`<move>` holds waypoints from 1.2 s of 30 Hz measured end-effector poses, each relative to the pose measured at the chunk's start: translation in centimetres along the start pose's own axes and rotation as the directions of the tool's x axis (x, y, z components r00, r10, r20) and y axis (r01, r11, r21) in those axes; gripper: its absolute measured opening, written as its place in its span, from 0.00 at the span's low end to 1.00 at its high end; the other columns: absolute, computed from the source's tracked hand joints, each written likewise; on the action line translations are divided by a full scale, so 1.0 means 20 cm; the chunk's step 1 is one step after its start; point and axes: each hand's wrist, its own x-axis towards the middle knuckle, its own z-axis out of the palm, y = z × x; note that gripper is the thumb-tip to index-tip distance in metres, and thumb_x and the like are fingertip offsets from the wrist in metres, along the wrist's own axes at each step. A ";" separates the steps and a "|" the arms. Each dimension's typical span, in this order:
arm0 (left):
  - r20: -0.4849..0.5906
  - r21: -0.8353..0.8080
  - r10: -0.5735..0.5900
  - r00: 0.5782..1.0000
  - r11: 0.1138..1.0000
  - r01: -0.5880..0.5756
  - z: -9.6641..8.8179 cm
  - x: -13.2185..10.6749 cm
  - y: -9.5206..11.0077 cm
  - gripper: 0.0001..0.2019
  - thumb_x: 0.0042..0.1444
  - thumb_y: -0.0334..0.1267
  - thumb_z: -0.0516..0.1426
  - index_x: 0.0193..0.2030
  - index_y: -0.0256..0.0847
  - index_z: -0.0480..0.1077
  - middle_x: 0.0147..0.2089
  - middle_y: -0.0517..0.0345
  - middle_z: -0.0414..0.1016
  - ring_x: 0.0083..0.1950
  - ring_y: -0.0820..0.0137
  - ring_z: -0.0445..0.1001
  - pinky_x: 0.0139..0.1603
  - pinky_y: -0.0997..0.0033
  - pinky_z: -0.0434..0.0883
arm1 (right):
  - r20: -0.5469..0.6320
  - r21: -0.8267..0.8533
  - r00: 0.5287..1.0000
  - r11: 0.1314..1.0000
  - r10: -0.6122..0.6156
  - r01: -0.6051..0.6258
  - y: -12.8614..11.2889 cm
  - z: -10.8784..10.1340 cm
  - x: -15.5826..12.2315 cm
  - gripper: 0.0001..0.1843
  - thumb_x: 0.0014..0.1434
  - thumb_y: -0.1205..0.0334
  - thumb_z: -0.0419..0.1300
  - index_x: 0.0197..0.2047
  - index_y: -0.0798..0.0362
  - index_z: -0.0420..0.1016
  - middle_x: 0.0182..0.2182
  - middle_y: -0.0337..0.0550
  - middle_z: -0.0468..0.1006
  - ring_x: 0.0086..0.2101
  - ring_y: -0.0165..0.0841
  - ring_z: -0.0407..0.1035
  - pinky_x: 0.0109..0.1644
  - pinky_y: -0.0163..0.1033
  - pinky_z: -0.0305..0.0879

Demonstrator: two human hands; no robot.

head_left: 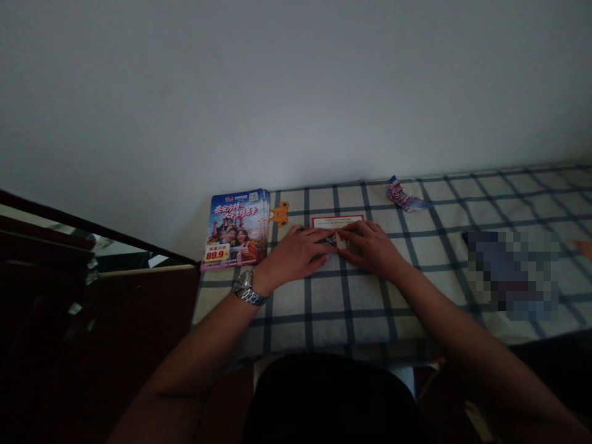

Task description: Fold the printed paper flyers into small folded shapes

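A paper leaflet [338,219] with a red border and a pale printed panel lies on the checked cloth, and both hands cover its near part. My left hand [300,250], with a metal watch [248,288] on its wrist, has its fingers on the leaflet's left side; a small colourful piece of it shows at the fingertips. My right hand [371,245] holds the leaflet from the right with bent fingers, its tips almost meeting the left ones. Whether the paper is folded under the fingers cannot be seen clearly.
A stack of printed flyers [235,231] lies at the table's left end, beside an orange bear-shaped cutout [279,214]. A folded strip of colourful paper [403,196] is near the wall [296,92]. A blurred dark item [504,271] lies right, near part of someone's hand [584,248].
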 end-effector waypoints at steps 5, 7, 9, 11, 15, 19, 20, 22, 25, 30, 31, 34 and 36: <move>-0.004 -0.003 0.010 1.000 1.000 -0.010 0.00 0.00 -0.01 0.15 0.73 0.45 0.56 0.63 0.58 0.75 0.75 0.58 0.65 0.71 0.58 0.69 0.66 0.50 0.63 | -0.008 0.012 1.000 1.000 -0.002 0.002 0.01 0.00 0.00 0.25 0.67 0.51 0.65 0.65 0.48 0.77 0.56 0.53 0.78 0.54 0.51 0.70 0.57 0.57 0.70; -0.003 -0.012 0.022 1.000 1.000 -0.022 0.00 -0.01 -0.02 0.17 0.72 0.46 0.57 0.65 0.58 0.73 0.76 0.57 0.64 0.71 0.58 0.69 0.67 0.50 0.62 | -0.006 0.018 1.000 1.000 -0.002 0.002 0.01 0.00 0.00 0.24 0.67 0.52 0.65 0.65 0.47 0.77 0.56 0.52 0.78 0.54 0.51 0.70 0.57 0.57 0.70; 0.003 -0.018 0.031 1.000 0.999 -0.031 0.00 -0.02 -0.02 0.18 0.72 0.47 0.57 0.66 0.59 0.71 0.77 0.57 0.63 0.72 0.58 0.67 0.68 0.50 0.61 | -0.004 0.026 1.000 1.000 0.000 0.000 0.00 0.00 0.00 0.24 0.68 0.51 0.64 0.65 0.46 0.77 0.55 0.52 0.78 0.54 0.51 0.70 0.57 0.57 0.70; 0.010 -0.014 0.035 0.999 0.999 -0.035 0.00 -0.02 -0.02 0.18 0.73 0.47 0.56 0.67 0.59 0.71 0.77 0.56 0.62 0.73 0.58 0.66 0.68 0.49 0.61 | -0.002 0.032 1.000 0.999 0.002 -0.002 0.00 -0.01 0.00 0.24 0.68 0.51 0.64 0.65 0.46 0.77 0.55 0.52 0.78 0.54 0.51 0.70 0.57 0.58 0.70; 0.013 0.012 0.029 0.999 0.999 -0.030 0.00 -0.02 -0.01 0.17 0.74 0.47 0.54 0.66 0.60 0.72 0.77 0.56 0.63 0.73 0.57 0.66 0.67 0.48 0.61 | 0.007 0.033 1.000 0.999 0.004 -0.004 0.00 -0.01 0.00 0.24 0.69 0.51 0.63 0.65 0.47 0.76 0.56 0.52 0.77 0.54 0.51 0.70 0.58 0.58 0.70; 0.018 -0.001 0.014 1.000 1.000 -0.014 0.00 -0.01 -0.01 0.16 0.73 0.47 0.55 0.64 0.59 0.74 0.76 0.57 0.64 0.72 0.57 0.67 0.66 0.49 0.63 | 0.019 0.023 1.000 1.000 0.007 -0.007 0.00 -0.01 0.00 0.25 0.69 0.50 0.63 0.65 0.47 0.76 0.57 0.53 0.77 0.54 0.51 0.70 0.58 0.58 0.70; 0.015 -0.011 0.012 1.000 1.000 -0.012 0.00 -0.01 -0.02 0.16 0.74 0.47 0.55 0.64 0.59 0.74 0.76 0.57 0.64 0.72 0.57 0.67 0.65 0.49 0.63 | 0.021 0.020 1.000 1.000 0.007 -0.008 0.00 -0.01 0.00 0.25 0.69 0.50 0.63 0.65 0.48 0.76 0.57 0.53 0.77 0.55 0.51 0.70 0.58 0.58 0.70; 0.007 -0.039 0.014 1.000 0.999 -0.014 0.00 0.00 -0.02 0.16 0.74 0.45 0.54 0.65 0.58 0.74 0.76 0.58 0.65 0.71 0.59 0.68 0.66 0.50 0.63 | 0.014 0.018 1.000 1.000 0.005 -0.006 0.00 -0.01 0.00 0.25 0.69 0.50 0.63 0.65 0.49 0.76 0.56 0.53 0.77 0.54 0.51 0.70 0.58 0.57 0.70; -0.007 -0.064 0.015 1.000 0.998 -0.015 0.00 0.00 -0.03 0.16 0.75 0.43 0.52 0.65 0.57 0.73 0.75 0.59 0.66 0.71 0.62 0.69 0.69 0.51 0.63 | 0.003 0.028 1.000 1.000 -0.002 0.002 0.00 -0.01 0.00 0.24 0.68 0.51 0.63 0.65 0.48 0.77 0.56 0.52 0.78 0.54 0.50 0.70 0.58 0.57 0.70; -0.023 -0.039 -0.005 1.000 0.999 0.004 0.00 0.00 -0.02 0.15 0.74 0.43 0.54 0.62 0.56 0.76 0.74 0.57 0.66 0.73 0.58 0.65 0.70 0.47 0.65 | 0.005 0.030 1.000 1.000 -0.003 0.003 0.00 -0.01 0.00 0.25 0.68 0.52 0.64 0.65 0.47 0.76 0.56 0.52 0.78 0.54 0.51 0.70 0.58 0.58 0.70; -0.029 -0.042 -0.007 1.000 0.999 0.006 0.01 0.00 -0.02 0.15 0.74 0.43 0.54 0.62 0.56 0.77 0.74 0.56 0.65 0.73 0.57 0.65 0.70 0.47 0.65 | 0.007 0.029 1.000 1.000 -0.004 0.004 0.00 -0.01 0.00 0.25 0.68 0.51 0.64 0.65 0.47 0.76 0.57 0.52 0.77 0.55 0.51 0.70 0.58 0.58 0.70; -0.050 -0.077 0.005 0.999 0.997 -0.009 0.01 0.00 -0.04 0.15 0.74 0.42 0.54 0.62 0.55 0.76 0.74 0.56 0.65 0.73 0.59 0.66 0.71 0.47 0.67 | 0.003 0.038 1.000 0.999 -0.005 0.005 0.01 0.00 0.00 0.25 0.68 0.51 0.64 0.65 0.47 0.76 0.57 0.52 0.77 0.55 0.51 0.70 0.59 0.59 0.70; -0.061 -0.106 0.023 0.998 0.994 -0.029 0.01 0.00 -0.05 0.16 0.74 0.41 0.54 0.63 0.54 0.76 0.73 0.56 0.66 0.73 0.61 0.67 0.72 0.49 0.67 | 0.004 0.046 1.000 0.999 -0.003 0.003 0.01 0.00 0.00 0.25 0.67 0.52 0.65 0.65 0.46 0.76 0.57 0.52 0.78 0.55 0.52 0.70 0.58 0.59 0.70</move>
